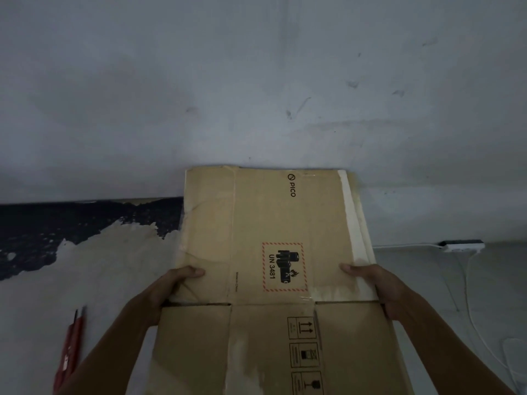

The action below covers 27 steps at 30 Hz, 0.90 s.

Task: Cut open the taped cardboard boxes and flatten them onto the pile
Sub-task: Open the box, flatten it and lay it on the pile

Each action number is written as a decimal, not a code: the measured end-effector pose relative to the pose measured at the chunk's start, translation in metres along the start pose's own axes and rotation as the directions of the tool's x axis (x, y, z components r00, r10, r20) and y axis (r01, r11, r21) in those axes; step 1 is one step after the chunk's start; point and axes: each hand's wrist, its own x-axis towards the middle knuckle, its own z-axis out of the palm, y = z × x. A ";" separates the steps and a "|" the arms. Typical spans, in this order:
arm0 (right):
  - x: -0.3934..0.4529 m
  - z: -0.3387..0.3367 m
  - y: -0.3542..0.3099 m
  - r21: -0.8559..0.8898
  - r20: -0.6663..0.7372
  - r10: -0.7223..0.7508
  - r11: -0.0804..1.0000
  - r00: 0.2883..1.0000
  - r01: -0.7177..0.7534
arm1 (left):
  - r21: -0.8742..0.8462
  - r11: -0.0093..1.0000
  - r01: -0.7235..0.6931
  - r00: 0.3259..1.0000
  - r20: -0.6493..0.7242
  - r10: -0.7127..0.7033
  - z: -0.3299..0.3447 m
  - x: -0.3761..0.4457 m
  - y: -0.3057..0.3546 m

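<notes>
Flattened cardboard box (pixel 273 266) fills the lower centre, its far edge at the wall (pixel 256 81). Left hand (pixel 171 286) and right hand (pixel 379 286) grip its side edges, thumbs on top. Lower it squarely, pressing creases flat; scissors (pixel 70 349) lie left.

The cardboard box (pixel 273 252) is light brown, with a pale cream strip down its right side and black letters and little black pictures. It has a square sticker (pixel 284 267) with a red and white dashed edge. The wall (pixel 256 81) is grey, the cutter (pixel 70 349) red, and the power strip (pixel 463 246) white.
</notes>
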 end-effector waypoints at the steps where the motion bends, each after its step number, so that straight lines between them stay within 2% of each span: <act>1: 0.000 0.001 0.000 0.007 0.005 0.008 1.000 1.000 -0.008 | -0.040 0.999 -0.002 1.000 -0.011 0.002 -0.002 0.001 -0.001; 4: 0.002 -0.001 0.003 -0.010 0.006 0.034 0.999 0.999 -0.034 | -0.113 0.993 -0.023 0.999 -0.040 0.019 -0.008 0.001 -0.005; 11: 0.007 -0.009 -0.004 -0.108 0.068 0.052 0.993 0.996 -0.044 | -0.011 0.999 -0.048 0.995 0.087 0.049 -0.017 -0.006 0.009; 17: 0.008 -0.004 0.000 -0.078 0.104 0.038 0.996 0.994 -0.030 | -0.079 0.994 -0.069 0.998 -0.010 0.068 -0.013 -0.001 -0.001; 27: 0.013 -0.014 0.014 0.098 0.146 0.010 0.995 0.989 -0.025 | -0.099 0.986 -0.137 0.991 -0.004 0.137 0.005 -0.002 -0.007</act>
